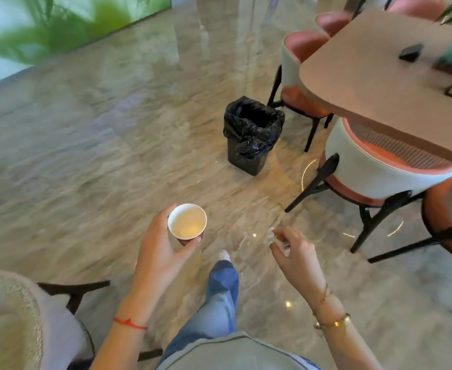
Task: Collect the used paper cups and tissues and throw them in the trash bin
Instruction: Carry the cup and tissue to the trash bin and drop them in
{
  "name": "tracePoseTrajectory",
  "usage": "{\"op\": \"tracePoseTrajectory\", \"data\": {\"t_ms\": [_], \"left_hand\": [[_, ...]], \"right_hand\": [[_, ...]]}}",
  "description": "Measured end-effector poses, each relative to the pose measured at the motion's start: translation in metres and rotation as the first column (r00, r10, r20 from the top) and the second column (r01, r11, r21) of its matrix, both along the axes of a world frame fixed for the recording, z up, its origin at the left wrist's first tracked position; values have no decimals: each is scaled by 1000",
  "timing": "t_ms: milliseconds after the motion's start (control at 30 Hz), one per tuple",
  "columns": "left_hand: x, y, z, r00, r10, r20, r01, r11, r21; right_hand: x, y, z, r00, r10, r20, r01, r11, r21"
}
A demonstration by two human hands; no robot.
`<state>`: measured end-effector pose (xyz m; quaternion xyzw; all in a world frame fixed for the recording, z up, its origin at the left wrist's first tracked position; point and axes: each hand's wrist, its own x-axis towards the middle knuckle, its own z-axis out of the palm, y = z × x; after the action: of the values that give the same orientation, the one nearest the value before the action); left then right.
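Short of the trash bin, on the person's side of it and well apart from it, a paper cup is carried upright in the left hand. Fingers and thumb are wrapped round its wall below the rim, and its mouth shows a pale, shiny inside that may be leftover liquid, though the blur makes that uncertain. The right hand hangs level with the cup, also on the near side of the bin, with fingertips drawn together; something small and whitish seems pinched there, perhaps a tissue, but it is too smeared to be sure.

The bin stands open on the glossy stone floor, lined with a black bag whose edges slump inward. A pink-seated chair sits just beside the bin on its right, and a table overhangs that chair. One leg in jeans is stepping toward the bin.

The chief risk is probably a spill: if the cup does hold liquid, a tilt while walking or a toss from far off would wet the polished floor. A throw could also catch the sagging liner and bounce out. The light scrap in the right hand might flutter wide of the opening unless released close over it. The chair legs near the bin could catch a foot.
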<state>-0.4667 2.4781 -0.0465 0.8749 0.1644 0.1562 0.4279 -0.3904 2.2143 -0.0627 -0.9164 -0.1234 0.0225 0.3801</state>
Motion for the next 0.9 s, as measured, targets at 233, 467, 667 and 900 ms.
{"op": "tracePoseTrajectory", "data": {"t_ms": [233,467,667,900], "left_hand": [[177,40,3,997,-73,30,72,997,29],[341,67,17,988,-152,21,150,987,56],[457,75,16,978,-206,-23,207,976,67],[599,81,-5,977,-206,-62,211,973,94]], "right_hand": [[160,33,4,998,-46,52,46,999,-3],[317,66,16,991,-94,94,94,996,4],[426,82,10,988,-131,88,131,991,1],[565,90,-9,992,-120,27,120,993,-11]]}}
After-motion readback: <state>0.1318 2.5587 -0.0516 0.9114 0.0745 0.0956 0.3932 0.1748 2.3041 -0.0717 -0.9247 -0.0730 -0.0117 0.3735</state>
